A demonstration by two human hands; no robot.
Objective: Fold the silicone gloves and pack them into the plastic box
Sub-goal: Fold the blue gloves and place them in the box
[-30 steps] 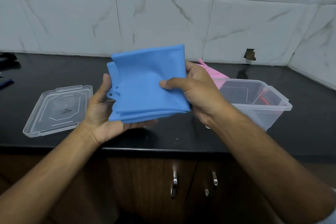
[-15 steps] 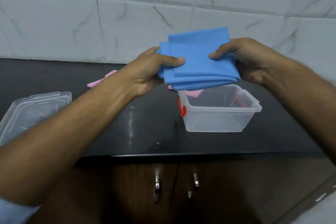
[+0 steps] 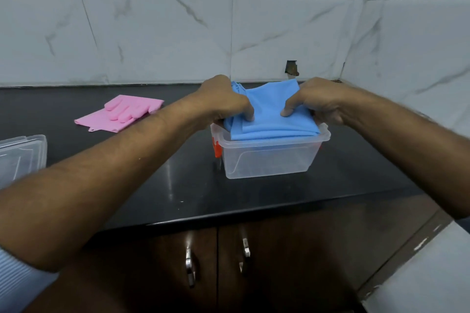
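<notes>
The folded blue glove [image 3: 273,114] lies across the open top of the clear plastic box [image 3: 269,160], its long axis running left to right along the box's length, with its far edge raised toward the tiled wall [image 3: 165,28]. The left hand [image 3: 225,103] and right hand [image 3: 318,101] each pinch one end, thumbs pressing down on top. A pink glove [image 3: 119,113] lies flat on the black counter [image 3: 178,185] to the left, well apart from the box, its fingers pointing toward the lower right.

Both forearms extended forward, converging. Left hand [image 3: 223,101] and right hand [image 3: 318,101] knuckles-up, fingers curled down, thumbs pressing on top of folded blue glove [image 3: 272,114], gripping opposite edges.
</notes>
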